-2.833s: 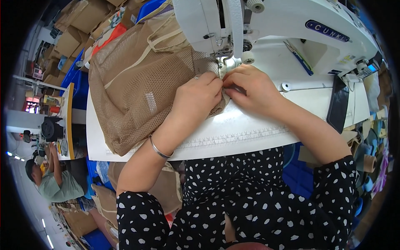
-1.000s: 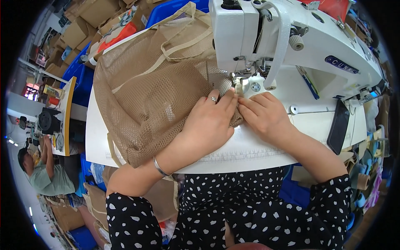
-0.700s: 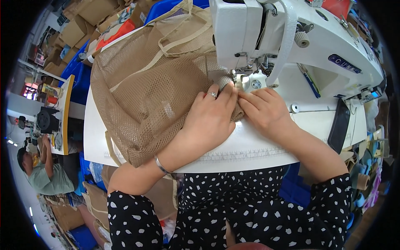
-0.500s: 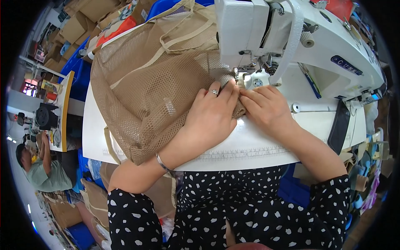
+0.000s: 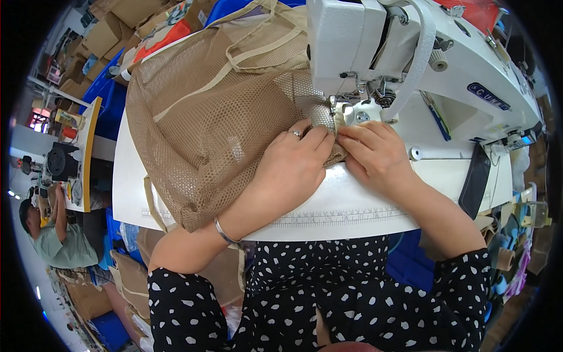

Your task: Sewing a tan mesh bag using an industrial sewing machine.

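Hands | our left hand (image 5: 291, 167) lies flat, pinning the tan mesh bag (image 5: 217, 123) | right hand (image 5: 375, 154) pinches its edge just below the sewing machine's presser foot (image 5: 339, 111) | bag's bulk trails left.

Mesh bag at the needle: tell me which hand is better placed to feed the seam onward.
Probably the left. The left hand lies flat on the mesh bag, covering the bulk beside the presser foot. The right hand only pinches the edge with its fingertips, suited to guiding.
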The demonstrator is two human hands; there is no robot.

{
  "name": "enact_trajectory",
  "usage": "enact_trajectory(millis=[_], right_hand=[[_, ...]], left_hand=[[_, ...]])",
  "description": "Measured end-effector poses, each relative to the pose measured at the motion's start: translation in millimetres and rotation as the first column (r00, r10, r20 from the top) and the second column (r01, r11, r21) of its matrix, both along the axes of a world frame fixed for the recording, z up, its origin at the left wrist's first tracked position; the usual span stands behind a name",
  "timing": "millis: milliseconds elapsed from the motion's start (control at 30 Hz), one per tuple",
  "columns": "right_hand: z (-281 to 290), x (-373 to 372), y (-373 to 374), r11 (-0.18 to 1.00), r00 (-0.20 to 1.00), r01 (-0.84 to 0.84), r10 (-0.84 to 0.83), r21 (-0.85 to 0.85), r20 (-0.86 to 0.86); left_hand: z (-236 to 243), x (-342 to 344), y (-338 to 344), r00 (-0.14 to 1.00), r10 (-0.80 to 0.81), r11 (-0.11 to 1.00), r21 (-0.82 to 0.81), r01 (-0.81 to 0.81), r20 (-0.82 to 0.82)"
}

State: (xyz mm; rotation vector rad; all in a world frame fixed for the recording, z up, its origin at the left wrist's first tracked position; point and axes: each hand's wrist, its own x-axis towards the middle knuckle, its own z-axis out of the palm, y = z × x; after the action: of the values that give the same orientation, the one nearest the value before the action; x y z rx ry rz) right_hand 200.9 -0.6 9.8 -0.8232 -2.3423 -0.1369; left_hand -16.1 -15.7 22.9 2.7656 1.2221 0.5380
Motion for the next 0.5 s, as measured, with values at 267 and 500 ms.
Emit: enact_trajectory(millis=[267, 500], right_hand=[[-1, -1, 1, 0.998, 1.0, -0.018, 0.016, 0.063, 0.026], [2, 0, 0, 0.996, 0.996, -0.029, 0.021, 0.081, 0.088]], left_hand=[[5, -2, 7, 0.999, -0.008, 0.997, -0.076, 0.011, 0.044], [8, -6, 12, 0.993, -0.034, 0.991, -0.121, 0.047, 0.112]])
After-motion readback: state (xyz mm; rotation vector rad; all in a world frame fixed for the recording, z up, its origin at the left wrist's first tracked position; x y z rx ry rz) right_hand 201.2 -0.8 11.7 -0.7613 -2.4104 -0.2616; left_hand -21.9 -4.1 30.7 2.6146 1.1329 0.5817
